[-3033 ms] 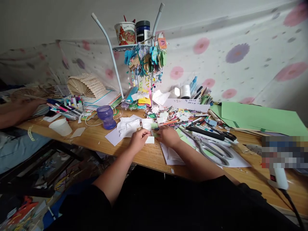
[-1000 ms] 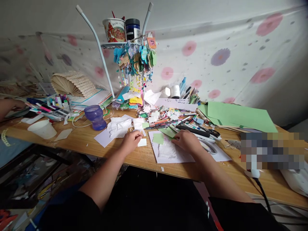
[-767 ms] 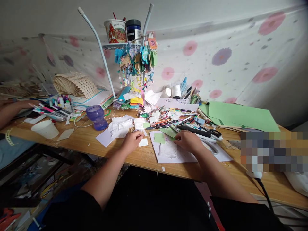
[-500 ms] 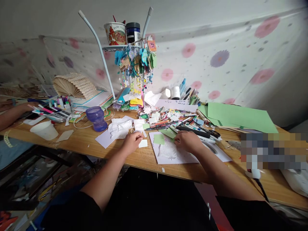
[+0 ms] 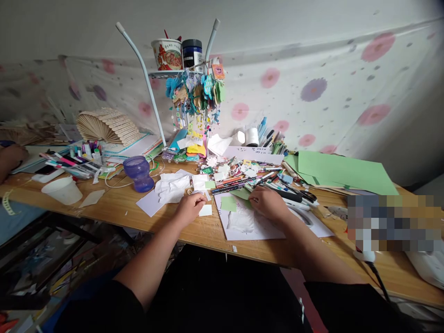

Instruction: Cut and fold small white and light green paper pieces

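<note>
My left hand rests on the wooden table with its fingers curled, pinching something small beside a little white paper rectangle. My right hand lies on a white sheet, fingers bent down at the edge of a green paper scrap. A small light-green square lies on the sheet between my hands. A crumpled white tissue sits just beyond my left hand.
A purple cup, a white paper cup, markers, a fan of wooden sticks, pencils and pens, green card sheets, scissors and a stand hung with paper ornaments crowd the table. Another person's hand is at far left.
Three seconds ago both hands met at the white rectangle; my right hand has since moved right onto the white sheet. In the last second the hands barely shifted.
</note>
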Demonstrator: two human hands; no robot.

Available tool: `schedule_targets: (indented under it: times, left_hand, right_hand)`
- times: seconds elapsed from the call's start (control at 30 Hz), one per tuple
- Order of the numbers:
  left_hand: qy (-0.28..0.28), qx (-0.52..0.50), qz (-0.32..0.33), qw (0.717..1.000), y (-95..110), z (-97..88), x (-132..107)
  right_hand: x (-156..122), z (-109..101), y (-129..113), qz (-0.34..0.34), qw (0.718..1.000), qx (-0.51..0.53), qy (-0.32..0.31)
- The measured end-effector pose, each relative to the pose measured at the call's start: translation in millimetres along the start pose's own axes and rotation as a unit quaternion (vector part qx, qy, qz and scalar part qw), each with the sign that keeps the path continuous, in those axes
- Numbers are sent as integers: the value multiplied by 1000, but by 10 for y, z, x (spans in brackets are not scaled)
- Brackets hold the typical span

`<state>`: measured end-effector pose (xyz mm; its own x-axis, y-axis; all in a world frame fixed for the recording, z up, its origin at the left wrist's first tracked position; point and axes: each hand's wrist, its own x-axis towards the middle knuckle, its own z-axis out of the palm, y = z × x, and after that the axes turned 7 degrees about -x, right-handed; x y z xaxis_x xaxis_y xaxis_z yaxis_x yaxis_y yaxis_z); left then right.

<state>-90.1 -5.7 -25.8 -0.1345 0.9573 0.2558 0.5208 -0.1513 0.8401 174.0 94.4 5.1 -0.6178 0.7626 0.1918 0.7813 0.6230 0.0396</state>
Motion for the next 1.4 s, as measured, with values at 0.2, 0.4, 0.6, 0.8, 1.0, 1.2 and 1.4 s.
schedule_targets:
  times: [0.2,0.4,0.6,0.8,1.0,1.2,1.4]
  left_hand:
    - [8,-16,6,1000,15,4,-8]
    - [24,32,28,999,31,-11,-10]
    - [45,88,69,993,4,-49,-18]
    - [113,32,90,989,172,60,31]
    - [-26,-236,6,971,491,321,160]
    - [-12,-269,-67,961,449,381,129]
    - [-67,-226,-34,971,408,370,92]
  right_hand:
    - [96,-73,116,5,999,36,-28]
    - [158,5,-72,53,996,75,12]
    - [107,-88,23,203,943,219,150]
    - [26,-45,-85,219,813,497,209]
    - [-29,71,-362,159,710,668,154]
    - [-36,104,-426,140,677,713,117]
    - [-6,175,-432,110,691,702,133]
